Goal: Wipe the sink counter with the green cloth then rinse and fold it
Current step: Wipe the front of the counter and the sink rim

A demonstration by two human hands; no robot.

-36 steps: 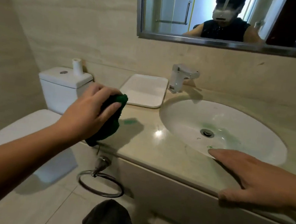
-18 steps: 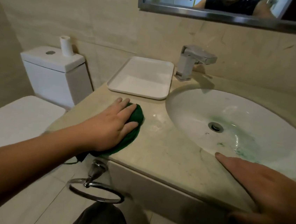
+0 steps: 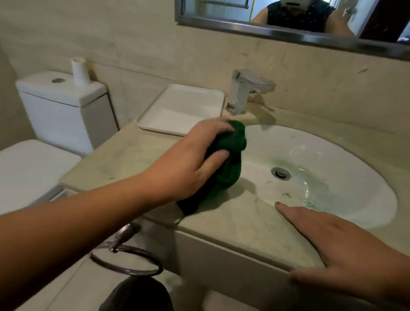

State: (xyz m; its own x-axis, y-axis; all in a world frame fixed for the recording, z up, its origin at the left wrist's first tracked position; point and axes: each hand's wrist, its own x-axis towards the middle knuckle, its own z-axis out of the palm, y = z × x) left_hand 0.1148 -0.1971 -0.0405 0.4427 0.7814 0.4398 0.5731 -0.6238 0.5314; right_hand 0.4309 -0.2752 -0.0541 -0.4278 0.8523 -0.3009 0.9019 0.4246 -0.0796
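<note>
The bench (image 3: 132,163) runs across mid-frame, bare stone left of the one sink (image 3: 344,167), whose bowl holds green-tinged water by the drain. One white tray (image 3: 178,109), nothing in it, sits upper centre beside one tap (image 3: 246,91). The right hand (image 3: 350,254) lies flat, fingers spread, thumb over the front edge. The left hand (image 3: 193,161) has its fingers clenched round the green cloth (image 3: 231,155) at the sink's left rim

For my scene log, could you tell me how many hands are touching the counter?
2: the left hand presses the green cloth by the basin's left rim; the right hand rests flat on the counter front edge.
</note>
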